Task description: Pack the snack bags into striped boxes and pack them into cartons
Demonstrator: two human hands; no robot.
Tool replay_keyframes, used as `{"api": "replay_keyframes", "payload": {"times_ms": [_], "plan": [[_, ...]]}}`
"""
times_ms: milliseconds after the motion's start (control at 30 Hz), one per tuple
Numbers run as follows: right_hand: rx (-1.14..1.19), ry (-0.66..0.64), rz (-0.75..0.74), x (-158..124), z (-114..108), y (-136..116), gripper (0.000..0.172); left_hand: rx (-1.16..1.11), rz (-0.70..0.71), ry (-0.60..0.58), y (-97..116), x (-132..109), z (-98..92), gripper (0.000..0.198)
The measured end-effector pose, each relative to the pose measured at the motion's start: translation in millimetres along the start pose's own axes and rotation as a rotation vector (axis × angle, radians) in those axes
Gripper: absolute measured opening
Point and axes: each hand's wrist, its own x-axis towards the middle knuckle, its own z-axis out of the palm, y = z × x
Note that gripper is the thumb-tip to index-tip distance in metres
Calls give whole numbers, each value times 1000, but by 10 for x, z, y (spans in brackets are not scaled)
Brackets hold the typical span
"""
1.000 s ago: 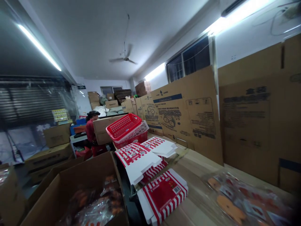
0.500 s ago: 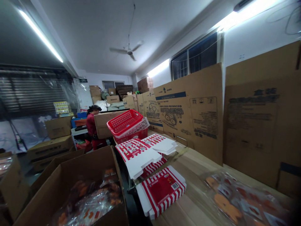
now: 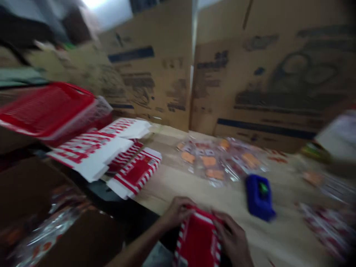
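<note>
Between my two hands is a red and white striped box (image 3: 198, 237), held at the table's front edge. My left hand (image 3: 178, 213) grips its upper left corner with bent fingers. On the opposite side my right hand (image 3: 230, 235) has its fingers closed round the right edge. The frame is blurred, so finer finger detail is lost. A matching striped box (image 3: 139, 170) lies to the left on the table, beside flat printed cartons (image 3: 94, 148). Beyond my hands lie clear packets with orange pieces (image 3: 210, 161), and a blue tape dispenser-like object (image 3: 260, 198) sits to the right.
Red baskets (image 3: 52, 107) are stacked at the left. An open carton (image 3: 83, 241) holding clear packets stands at lower left. Tall cardboard sheets (image 3: 161, 74) line the table's back. More striped packaging (image 3: 328, 230) lies at the right edge.
The view has swung right and down. Both my hands and the striped box between them have come into sight; the blue object now shows too.
</note>
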Motion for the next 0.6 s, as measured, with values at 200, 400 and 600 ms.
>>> {"api": "replay_keyframes", "payload": {"times_ms": [200, 400, 600], "plan": [[73, 91, -1, -105, 172, 14, 13, -102, 4, -44, -34, 14, 31, 19], [-17, 390, -3, -78, -264, 31, 19, -148, -57, -8, 7, -3, 15, 17], [-315, 754, 221, 323, -1105, 259, 32, -170, -75, -29, 34, 59, 46, 18]]}}
